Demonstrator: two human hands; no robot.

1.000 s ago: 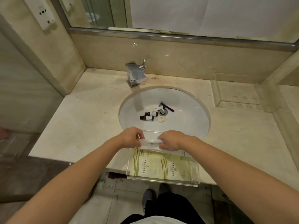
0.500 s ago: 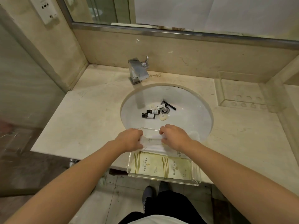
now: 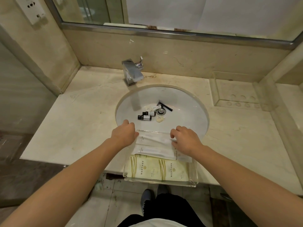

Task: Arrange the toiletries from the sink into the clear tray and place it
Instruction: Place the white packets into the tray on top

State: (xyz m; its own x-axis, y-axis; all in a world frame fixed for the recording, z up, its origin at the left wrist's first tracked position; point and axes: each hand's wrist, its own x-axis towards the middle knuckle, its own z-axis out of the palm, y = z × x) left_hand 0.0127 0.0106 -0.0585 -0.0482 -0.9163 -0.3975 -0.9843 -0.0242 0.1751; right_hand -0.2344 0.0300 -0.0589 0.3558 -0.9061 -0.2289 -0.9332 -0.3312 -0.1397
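Observation:
A clear tray (image 3: 194, 171) sits on the counter's front edge, reaching over the sink rim. In it lie two yellow-green packets (image 3: 158, 169) and long white packets (image 3: 155, 140). My left hand (image 3: 123, 135) pinches the top white packet's left end and my right hand (image 3: 186, 140) pinches its right end; the packet lies flat along the tray's far side. Down in the white sink (image 3: 188, 118) are two small dark bottles (image 3: 144, 117), a white tube (image 3: 156, 107), a black razor (image 3: 164, 106) and a round soap (image 3: 159, 119).
A chrome faucet (image 3: 132, 73) stands behind the sink. A second clear tray (image 3: 236, 94) rests at the back right of the marble counter (image 3: 78, 122). A mirror and a wall socket (image 3: 32, 10) are above. My shoes show on the floor below.
My hands have slid apart from the middle of the white packet to its two ends, and the packet now lies stretched out flat in the tray.

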